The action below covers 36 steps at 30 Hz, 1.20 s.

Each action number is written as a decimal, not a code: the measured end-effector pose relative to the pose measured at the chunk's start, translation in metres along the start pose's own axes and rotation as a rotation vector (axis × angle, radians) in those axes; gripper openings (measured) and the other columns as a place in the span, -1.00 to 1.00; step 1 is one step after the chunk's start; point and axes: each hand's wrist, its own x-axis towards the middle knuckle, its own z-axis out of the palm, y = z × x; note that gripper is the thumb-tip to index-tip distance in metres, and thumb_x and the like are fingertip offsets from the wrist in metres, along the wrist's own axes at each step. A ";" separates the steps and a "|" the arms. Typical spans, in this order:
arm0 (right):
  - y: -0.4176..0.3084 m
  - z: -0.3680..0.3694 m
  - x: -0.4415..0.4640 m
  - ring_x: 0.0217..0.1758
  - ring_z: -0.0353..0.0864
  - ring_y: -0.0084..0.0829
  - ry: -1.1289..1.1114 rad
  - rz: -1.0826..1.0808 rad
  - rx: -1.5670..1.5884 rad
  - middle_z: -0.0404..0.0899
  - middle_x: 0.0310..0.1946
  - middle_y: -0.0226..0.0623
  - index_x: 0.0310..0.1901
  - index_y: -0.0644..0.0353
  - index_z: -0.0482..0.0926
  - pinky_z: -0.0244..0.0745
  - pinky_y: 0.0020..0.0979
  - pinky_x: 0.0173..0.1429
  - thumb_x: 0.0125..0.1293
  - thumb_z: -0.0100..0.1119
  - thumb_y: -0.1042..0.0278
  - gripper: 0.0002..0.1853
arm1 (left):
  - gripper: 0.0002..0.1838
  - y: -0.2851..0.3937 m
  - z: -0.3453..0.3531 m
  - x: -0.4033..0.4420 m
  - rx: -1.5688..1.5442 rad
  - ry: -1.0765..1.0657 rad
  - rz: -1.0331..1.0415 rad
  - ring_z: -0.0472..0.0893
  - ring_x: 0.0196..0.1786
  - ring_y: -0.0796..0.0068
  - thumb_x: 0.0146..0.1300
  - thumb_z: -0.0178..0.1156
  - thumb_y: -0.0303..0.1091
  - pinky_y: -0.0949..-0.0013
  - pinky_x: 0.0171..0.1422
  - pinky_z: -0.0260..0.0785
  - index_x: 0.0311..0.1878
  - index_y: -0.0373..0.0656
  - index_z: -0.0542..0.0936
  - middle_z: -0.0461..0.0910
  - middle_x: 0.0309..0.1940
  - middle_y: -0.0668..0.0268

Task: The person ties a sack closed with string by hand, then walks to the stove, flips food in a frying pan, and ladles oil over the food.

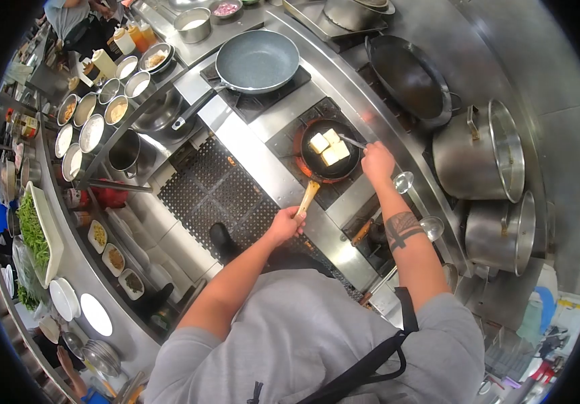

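My left hand point(286, 226) is closed around the light-coloured handle point(308, 197) of a small frying pan point(344, 170) with a reddish outside, which sits on a burner. Several pale, block-shaped pieces of food point(330, 145) lie close together in its dark inside. My right hand point(378, 162) is closed on a thin metal utensil point(352, 141), held at the pan's right edge with its end by the pale blocks. My fingers partly cover the utensil, so its exact kind is unclear.
A large grey frying pan point(258, 62) rests on the burner behind, its handle point(196, 108) sticking out leftward. A dark wok point(408, 77) and big steel pots point(468, 158) line the right side. Bowls of ingredients point(92, 133) fill the left counter. Another person point(74, 27) stands far left.
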 end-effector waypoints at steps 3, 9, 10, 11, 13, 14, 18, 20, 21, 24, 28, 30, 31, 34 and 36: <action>-0.008 0.000 0.000 -0.11 0.62 -0.14 -0.036 -0.030 -0.008 0.59 -0.25 -0.25 -0.33 0.14 0.67 0.50 -0.10 -0.04 0.21 0.19 0.38 -0.90 | -0.75 -0.002 -0.002 0.000 0.003 0.015 -0.006 0.50 -0.45 0.65 0.51 0.06 -0.25 0.50 -0.38 0.40 0.03 -0.18 0.60 0.53 -0.42 0.45; -0.012 -0.002 -0.005 -0.11 0.63 -0.16 -0.086 -0.028 0.024 0.59 -0.23 -0.26 -0.29 0.13 0.67 0.50 -0.11 -0.05 0.21 0.18 0.37 -0.89 | -0.70 0.001 -0.004 0.001 0.028 -0.009 -0.028 0.49 -0.45 0.65 0.50 0.07 -0.25 0.49 -0.37 0.40 0.15 -0.17 0.59 0.52 -0.42 0.45; -0.012 -0.003 -0.004 -0.11 0.63 -0.16 -0.084 -0.030 0.024 0.59 -0.23 -0.26 -0.29 0.13 0.67 0.50 -0.11 -0.05 0.21 0.18 0.37 -0.89 | -0.70 0.003 -0.004 -0.001 0.038 -0.011 -0.026 0.49 -0.45 0.64 0.50 0.07 -0.25 0.50 -0.37 0.40 0.16 -0.17 0.58 0.53 -0.41 0.45; -0.012 -0.004 -0.002 -0.11 0.63 -0.15 -0.055 -0.042 0.023 0.59 -0.23 -0.26 -0.28 0.13 0.67 0.51 -0.10 -0.04 0.21 0.18 0.37 -0.89 | -0.69 0.004 -0.004 -0.002 0.047 -0.011 -0.023 0.49 -0.45 0.64 0.50 0.07 -0.26 0.50 -0.36 0.40 0.17 -0.17 0.58 0.53 -0.41 0.44; -0.012 -0.008 -0.002 -0.11 0.63 -0.15 -0.030 -0.058 0.030 0.59 -0.22 -0.25 -0.27 0.12 0.67 0.51 -0.10 -0.04 0.21 0.18 0.37 -0.88 | -0.69 0.004 -0.007 -0.003 0.021 -0.008 -0.019 0.50 -0.44 0.64 0.50 0.08 -0.24 0.49 -0.36 0.42 0.17 -0.17 0.58 0.53 -0.40 0.43; -0.002 -0.012 -0.003 -0.10 0.63 -0.14 -0.030 -0.059 -0.029 0.59 -0.22 -0.24 -0.26 0.12 0.67 0.52 -0.10 -0.01 0.21 0.18 0.37 -0.88 | -0.68 0.003 -0.007 -0.003 -0.007 -0.007 -0.016 0.51 -0.44 0.64 0.49 0.09 -0.23 0.49 -0.35 0.44 0.17 -0.18 0.57 0.54 -0.39 0.43; 0.013 -0.031 -0.028 0.07 0.57 0.04 0.188 -0.065 -0.016 0.62 -0.06 -0.01 -0.06 0.19 0.67 0.48 -0.07 0.18 0.40 0.13 0.15 -0.70 | -0.64 -0.028 -0.018 0.006 0.130 0.069 0.042 0.63 -0.35 0.54 0.42 0.19 -0.15 0.38 -0.32 0.51 0.12 -0.19 0.58 0.63 -0.30 0.29; -0.018 -0.062 -0.037 0.16 0.54 0.06 -0.119 0.251 0.045 0.54 0.13 0.06 0.12 0.27 0.57 0.44 -0.04 0.24 0.48 0.05 0.12 -0.60 | -0.55 -0.009 -0.035 -0.042 0.400 0.108 0.030 0.69 -0.31 0.37 0.42 0.14 -0.01 0.20 -0.15 0.54 0.12 -0.20 0.58 0.68 -0.28 0.12; 0.008 -0.038 -0.048 0.17 0.52 0.07 -0.075 0.077 0.070 0.52 0.14 0.08 0.16 0.30 0.53 0.43 -0.03 0.24 0.49 0.04 0.11 -0.57 | -0.53 -0.029 -0.045 -0.052 0.410 0.126 0.100 0.70 -0.28 0.33 0.42 0.13 0.02 0.19 -0.10 0.53 0.11 -0.21 0.58 0.69 -0.25 0.11; -0.010 -0.049 -0.083 0.11 0.51 0.06 0.001 0.005 0.254 0.51 0.05 0.09 0.17 0.38 0.47 0.39 -0.09 0.23 0.51 0.03 0.25 -0.62 | -0.51 -0.031 -0.073 -0.137 0.334 0.182 0.081 0.71 -0.20 0.30 0.42 0.12 0.03 0.19 0.00 0.51 0.10 -0.25 0.59 0.70 -0.19 0.11; -0.051 -0.045 -0.121 0.11 0.51 -0.01 0.001 -0.057 0.540 0.53 0.02 0.09 0.11 0.45 0.46 0.36 -0.16 0.27 0.56 -0.05 0.19 -0.59 | -0.53 -0.064 -0.107 -0.229 0.147 0.458 0.077 0.70 -0.21 0.39 0.44 0.12 -0.04 0.29 -0.01 0.52 0.16 -0.26 0.57 0.70 -0.13 0.18; 0.000 0.057 -0.118 -0.32 0.52 -0.28 -0.254 0.109 0.727 0.50 -0.30 -0.22 -0.17 0.34 0.44 0.48 -0.23 -0.20 0.54 -0.06 0.19 -0.69 | -0.54 -0.081 -0.117 -0.261 0.042 0.555 0.098 0.69 -0.21 0.42 0.45 0.12 -0.05 0.31 -0.03 0.52 0.16 -0.25 0.57 0.69 -0.13 0.20; -0.010 0.057 -0.115 -0.33 0.49 -0.36 -0.423 0.283 0.736 0.49 -0.29 -0.28 -0.15 0.29 0.46 0.45 -0.30 -0.22 0.53 -0.07 0.17 -0.70 | -0.55 -0.089 -0.119 -0.273 -0.045 0.608 0.105 0.69 -0.21 0.44 0.45 0.11 -0.07 0.33 -0.04 0.52 0.16 -0.25 0.57 0.69 -0.12 0.22; -0.096 0.027 -0.119 -0.52 0.35 -0.52 -0.565 0.355 0.920 0.47 -0.32 -0.37 -0.13 0.17 0.45 0.26 -0.43 -0.47 0.53 -0.07 0.15 -0.75 | -0.56 -0.100 -0.123 -0.303 -0.059 0.622 0.156 0.68 -0.21 0.46 0.46 0.11 -0.08 0.32 -0.05 0.53 0.16 -0.25 0.58 0.69 -0.13 0.24; -0.200 -0.037 -0.150 -0.66 0.25 -0.67 -0.617 0.283 1.204 0.41 -0.41 -0.48 -0.09 0.06 0.40 0.13 -0.56 -0.67 0.54 -0.04 0.12 -0.80 | -0.57 -0.111 -0.128 -0.307 -0.070 0.546 0.280 0.68 -0.16 0.49 0.47 0.11 -0.09 0.34 0.00 0.53 0.18 -0.24 0.58 0.69 -0.13 0.26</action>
